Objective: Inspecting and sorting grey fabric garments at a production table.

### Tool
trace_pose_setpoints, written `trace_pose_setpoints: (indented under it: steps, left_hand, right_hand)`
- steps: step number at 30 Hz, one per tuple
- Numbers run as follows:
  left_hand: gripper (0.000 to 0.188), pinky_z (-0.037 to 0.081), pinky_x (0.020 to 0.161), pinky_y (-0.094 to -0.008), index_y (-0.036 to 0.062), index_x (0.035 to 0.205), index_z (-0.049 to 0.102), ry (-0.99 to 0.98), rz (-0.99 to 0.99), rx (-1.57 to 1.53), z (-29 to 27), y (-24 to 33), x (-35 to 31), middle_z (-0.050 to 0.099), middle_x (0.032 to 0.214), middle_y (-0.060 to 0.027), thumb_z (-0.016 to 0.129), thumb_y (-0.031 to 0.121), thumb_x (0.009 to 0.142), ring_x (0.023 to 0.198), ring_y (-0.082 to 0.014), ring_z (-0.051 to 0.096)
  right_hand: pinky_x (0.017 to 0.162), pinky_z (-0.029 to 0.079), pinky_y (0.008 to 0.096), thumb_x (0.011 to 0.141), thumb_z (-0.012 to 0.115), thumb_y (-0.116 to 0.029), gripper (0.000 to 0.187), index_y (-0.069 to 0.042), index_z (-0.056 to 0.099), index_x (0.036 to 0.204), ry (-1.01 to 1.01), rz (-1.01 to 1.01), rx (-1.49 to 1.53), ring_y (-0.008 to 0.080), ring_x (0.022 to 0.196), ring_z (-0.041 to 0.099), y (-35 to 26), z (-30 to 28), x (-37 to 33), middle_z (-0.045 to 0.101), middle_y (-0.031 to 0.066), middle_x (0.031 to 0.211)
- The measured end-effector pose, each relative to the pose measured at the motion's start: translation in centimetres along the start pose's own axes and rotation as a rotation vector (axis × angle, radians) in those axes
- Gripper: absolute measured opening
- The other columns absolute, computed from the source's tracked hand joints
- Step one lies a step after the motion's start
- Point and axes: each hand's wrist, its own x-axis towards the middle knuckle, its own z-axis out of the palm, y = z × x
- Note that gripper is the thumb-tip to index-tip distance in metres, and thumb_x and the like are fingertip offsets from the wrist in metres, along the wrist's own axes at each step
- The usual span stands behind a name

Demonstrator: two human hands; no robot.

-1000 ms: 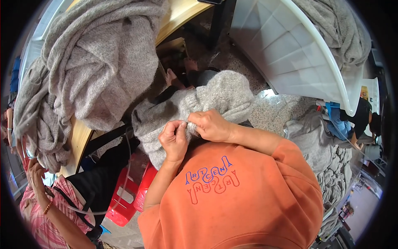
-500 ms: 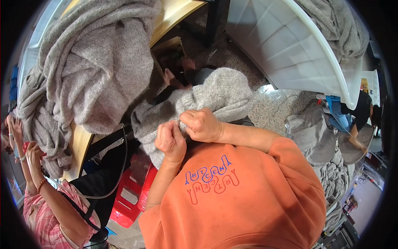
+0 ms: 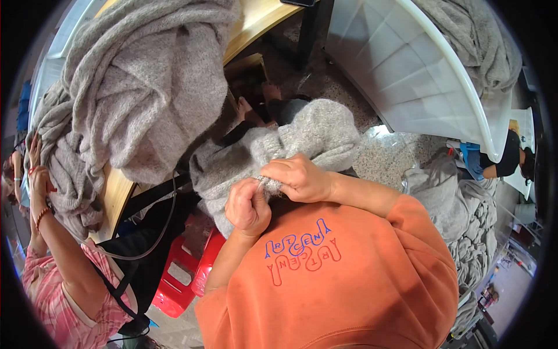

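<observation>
Across my lap lies a fuzzy grey knitted garment (image 3: 317, 131), bunched up, its exact shape hidden by the folds. Both hands pinch its near edge close to my body. My left hand (image 3: 247, 205) is closed on the edge with thumb and forefinger. Right beside it, my right hand (image 3: 299, 177) grips the same edge, fingers curled over the knit. A small roll of the edge shows between the two hands. Whether a small tool sits in the fingers I cannot make out.
A large heap of grey knits (image 3: 151, 87) covers the wooden table (image 3: 256, 26) at the left. A big white bin (image 3: 407, 64) stands at the far right, more knits (image 3: 465, 232) below it. A co-worker in a pink checked shirt (image 3: 70, 291) works at left, near a red stool (image 3: 180, 279).
My hands have shifted slightly right and nearer to me, and more of the knit edge shows between them. The co-worker's hands have moved onto the heap at left.
</observation>
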Motion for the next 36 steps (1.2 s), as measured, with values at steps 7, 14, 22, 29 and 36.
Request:
trace_pose_setpoints:
  steps: [7, 14, 22, 29, 36]
  left_hand:
    - [0.011, 0.042, 0.048, -0.0252, 0.0014, 0.076, 0.052, -0.031, -0.264, -0.159, 0.4, 0.1, -0.5, 0.056, 0.067, -0.0105, 0.06, -0.004, 0.073, 0.054, -0.0188, 0.052]
    - [0.01, 0.04, 0.046, -0.0277, 0.0011, 0.071, 0.052, -0.014, -0.297, -0.083, 2.3, -0.7, -1.2, 0.054, 0.063, -0.01, 0.061, -0.004, 0.073, 0.05, -0.0192, 0.051]
    - [0.006, 0.043, 0.051, -0.0322, 0.0008, 0.076, 0.056, -0.256, -0.362, 0.064, 0.5, -2.8, -0.2, 0.055, 0.065, -0.0136, 0.061, 0.0, 0.072, 0.055, -0.0274, 0.055]
    - [0.004, 0.039, 0.051, -0.0228, -0.0009, 0.075, 0.055, -0.359, -0.682, -0.152, 0.2, -2.8, 0.3, 0.053, 0.06, -0.0063, 0.059, 0.001, 0.075, 0.053, -0.0104, 0.046]
    - [0.007, 0.038, 0.047, -0.0261, -0.0011, 0.07, 0.051, -0.332, -0.31, 0.077, 0.4, -1.6, 0.9, 0.05, 0.06, -0.0105, 0.056, -0.003, 0.074, 0.052, -0.0189, 0.049]
  right_hand:
    - [0.042, 0.042, 0.0316, 0.06, 0.055, -0.003, 0.012, -0.005, 0.048, 0.069, 0.088, -0.124, -0.338, 0.0235, 0.049, 0.053, -0.6, -0.1, -0.9, 0.048, 0.0063, 0.057]
    - [0.041, 0.042, 0.0326, 0.062, 0.055, -0.01, 0.011, -0.008, 0.044, 0.062, 0.097, 0.07, -0.403, 0.0221, 0.049, 0.054, 1.4, 0.9, -1.0, 0.05, 0.0067, 0.057]
    - [0.043, 0.043, 0.0364, 0.064, 0.052, -0.008, 0.006, -0.007, 0.047, 0.066, 0.206, 0.138, -0.537, 0.027, 0.054, 0.056, 3.6, -1.3, -0.3, 0.052, 0.0098, 0.061]
    - [0.056, 0.046, 0.0328, 0.066, 0.059, -0.011, 0.021, -0.005, 0.055, 0.086, 0.019, -0.015, -0.601, 0.0262, 0.065, 0.059, 4.5, -2.0, -1.4, 0.059, 0.0105, 0.074]
    - [0.046, 0.035, 0.0313, 0.066, 0.061, -0.013, 0.02, 0.0, 0.046, 0.061, -0.136, 0.507, 0.422, 0.0179, 0.046, 0.044, 3.4, 1.6, -1.1, 0.049, 0.012, 0.052]
